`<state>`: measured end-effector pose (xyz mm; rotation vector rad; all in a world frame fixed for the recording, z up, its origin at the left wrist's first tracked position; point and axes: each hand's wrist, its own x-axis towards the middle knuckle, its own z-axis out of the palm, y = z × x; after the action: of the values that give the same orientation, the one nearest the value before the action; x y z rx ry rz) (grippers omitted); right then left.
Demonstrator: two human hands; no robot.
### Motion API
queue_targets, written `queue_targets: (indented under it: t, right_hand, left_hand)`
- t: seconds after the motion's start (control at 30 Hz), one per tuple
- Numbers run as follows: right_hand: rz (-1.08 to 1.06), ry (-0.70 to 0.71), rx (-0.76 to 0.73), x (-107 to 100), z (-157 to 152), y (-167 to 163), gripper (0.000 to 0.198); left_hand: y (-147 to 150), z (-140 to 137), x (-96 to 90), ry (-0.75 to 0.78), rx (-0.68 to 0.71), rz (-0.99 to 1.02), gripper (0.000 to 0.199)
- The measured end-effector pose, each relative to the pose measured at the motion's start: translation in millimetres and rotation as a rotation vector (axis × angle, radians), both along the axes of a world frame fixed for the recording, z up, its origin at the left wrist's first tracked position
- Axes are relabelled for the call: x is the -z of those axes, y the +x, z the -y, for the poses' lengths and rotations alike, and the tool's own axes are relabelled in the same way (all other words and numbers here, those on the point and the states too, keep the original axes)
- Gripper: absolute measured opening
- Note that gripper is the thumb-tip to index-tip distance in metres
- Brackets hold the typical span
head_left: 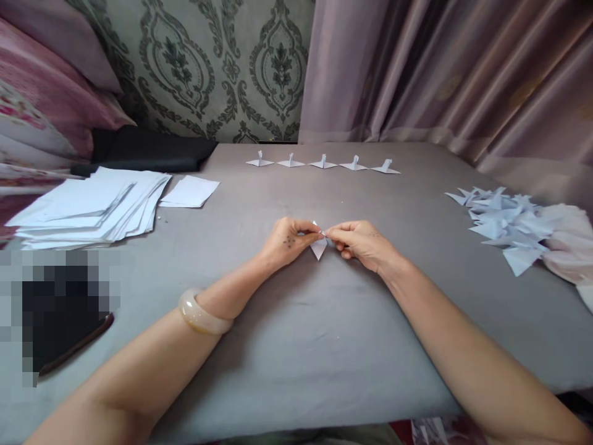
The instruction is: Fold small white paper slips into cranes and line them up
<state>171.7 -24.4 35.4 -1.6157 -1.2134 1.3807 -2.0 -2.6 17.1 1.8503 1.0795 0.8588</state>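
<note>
A small folded white paper piece (319,248) is held over the middle of the table, one pointed corner hanging toward me. My left hand (291,238) pinches its upper part from the left, thumb and forefinger closed. From the right, my right hand (354,242) pinches the same paper close by, so the two sets of fingertips almost meet. The fingers hide most of the paper's top part. Beyond the hands stands a row of several folded paper birds (323,162) with wings spread.
Stacked white paper sheets (92,207) lie at the left, with a smaller stack of squares (191,191) beside them. A heap of folded paper pieces (507,216) lies at the right. A dark, partly blurred object (65,321) rests at the near left, and black cloth (148,148) lies behind.
</note>
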Motion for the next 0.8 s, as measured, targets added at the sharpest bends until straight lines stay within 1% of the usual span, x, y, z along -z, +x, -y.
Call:
queue_targets:
  t: [0.37,0.53,0.67,0.8]
  right_hand:
    - [-0.058,-0.056,0.004,-3.2,-1.0,1.4,0.009]
    - [-0.081,-0.048,-0.001,-1.3,-1.6,4.1,0.010]
    - [-0.074,-0.047,0.049,0.5,-2.4,6.1,0.012]
    - [-0.044,-0.009,0.101,0.5,-2.4,7.3,0.012]
  left_hand:
    - [1.2,-0.4,0.4,-0.018,-0.015,-0.024,0.018]
    - [1.9,-0.3,0.9,-0.030,-0.025,-0.031,0.018]
    - [2.0,-0.4,3.0,-0.052,-0.034,-0.007,0.017]
    - [2.6,0.0,2.5,-0.026,-0.074,0.011,0.017]
